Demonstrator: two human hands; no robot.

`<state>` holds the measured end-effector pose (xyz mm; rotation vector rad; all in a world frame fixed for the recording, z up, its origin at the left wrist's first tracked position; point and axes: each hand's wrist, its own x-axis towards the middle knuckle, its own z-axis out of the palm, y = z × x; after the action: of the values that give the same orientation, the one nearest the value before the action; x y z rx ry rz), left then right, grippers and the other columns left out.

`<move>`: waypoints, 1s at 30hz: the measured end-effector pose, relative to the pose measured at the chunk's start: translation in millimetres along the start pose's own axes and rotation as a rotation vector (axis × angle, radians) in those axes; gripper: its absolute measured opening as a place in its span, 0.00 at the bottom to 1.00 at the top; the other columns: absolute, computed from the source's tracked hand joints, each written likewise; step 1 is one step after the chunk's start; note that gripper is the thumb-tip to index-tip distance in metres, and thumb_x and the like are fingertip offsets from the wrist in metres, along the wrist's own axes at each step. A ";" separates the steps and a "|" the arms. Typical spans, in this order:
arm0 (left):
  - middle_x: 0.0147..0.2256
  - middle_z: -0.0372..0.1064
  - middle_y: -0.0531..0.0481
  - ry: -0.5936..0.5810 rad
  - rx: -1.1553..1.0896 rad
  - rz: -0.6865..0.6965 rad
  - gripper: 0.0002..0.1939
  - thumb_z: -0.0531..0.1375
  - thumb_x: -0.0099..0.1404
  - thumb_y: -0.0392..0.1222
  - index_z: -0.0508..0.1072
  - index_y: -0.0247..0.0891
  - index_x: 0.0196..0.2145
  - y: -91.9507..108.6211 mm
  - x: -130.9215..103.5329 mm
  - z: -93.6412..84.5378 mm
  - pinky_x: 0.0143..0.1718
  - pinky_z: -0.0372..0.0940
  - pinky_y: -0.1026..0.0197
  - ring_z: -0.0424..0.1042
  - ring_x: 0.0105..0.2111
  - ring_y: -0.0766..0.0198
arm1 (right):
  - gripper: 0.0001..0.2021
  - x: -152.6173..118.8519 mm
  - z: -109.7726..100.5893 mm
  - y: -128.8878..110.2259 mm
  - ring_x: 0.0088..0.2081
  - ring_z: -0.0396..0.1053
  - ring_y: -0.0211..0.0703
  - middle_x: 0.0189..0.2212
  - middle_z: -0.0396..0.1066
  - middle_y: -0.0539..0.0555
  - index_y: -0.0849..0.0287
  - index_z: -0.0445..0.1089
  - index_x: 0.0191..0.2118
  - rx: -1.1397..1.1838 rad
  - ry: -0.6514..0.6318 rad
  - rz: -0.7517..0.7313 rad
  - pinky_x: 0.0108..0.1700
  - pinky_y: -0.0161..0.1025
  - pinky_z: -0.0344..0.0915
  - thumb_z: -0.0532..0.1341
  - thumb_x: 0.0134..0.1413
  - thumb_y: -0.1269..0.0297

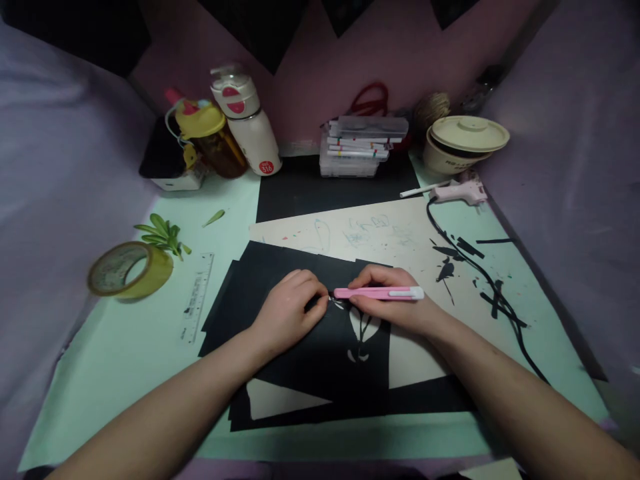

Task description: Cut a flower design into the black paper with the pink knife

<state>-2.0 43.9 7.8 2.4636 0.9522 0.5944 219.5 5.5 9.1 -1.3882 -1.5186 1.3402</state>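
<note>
My right hand [393, 297] is closed around a pink utility knife [373, 293] with a white slider. The knife lies almost level, its tip pointing left over a sheet of black paper [295, 357]. Leaf-shaped cut-outs [367, 325] in the sheet show pale beneath, below and beside my right fingers. My left hand [295, 307] rests on the same paper, thumb and forefinger pinched together right at the knife's tip. Whatever sits between those fingertips is too small to make out.
A tape roll [155, 283], green leaves [163, 233] and a clear ruler [197, 300] lie left. Bottles [255, 140], a marker case [357, 150] and a lidded bowl [457, 150] stand behind. At right are black paper scraps [445, 270] and a corded glue gun [460, 192].
</note>
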 end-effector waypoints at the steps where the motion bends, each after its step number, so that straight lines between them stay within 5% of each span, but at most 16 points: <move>1: 0.31 0.67 0.51 -0.004 -0.002 -0.007 0.05 0.57 0.66 0.34 0.71 0.36 0.32 0.1 0.1 -0.2 0.36 0.62 0.60 0.66 0.33 0.63 | 0.09 0.1 0.1 0.0 0.25 0.70 0.36 0.27 0.74 0.51 0.58 0.73 0.34 -0.003 -0.003 -0.004 0.26 0.33 0.63 0.65 0.52 0.58; 30: 0.30 0.67 0.51 -0.003 -0.010 -0.030 0.05 0.56 0.65 0.34 0.70 0.37 0.31 1.5 0.6 -1.1 0.36 0.63 0.59 0.66 0.33 0.63 | 0.07 2.1 -1.1 -4.3 0.25 0.68 0.36 0.27 0.74 0.50 0.58 0.73 0.34 -0.023 0.020 0.006 0.26 0.33 0.62 0.65 0.51 0.61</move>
<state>-1.4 43.6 9.6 2.4362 0.9805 0.5838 218.9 8.2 13.2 -1.4171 -1.5220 1.3123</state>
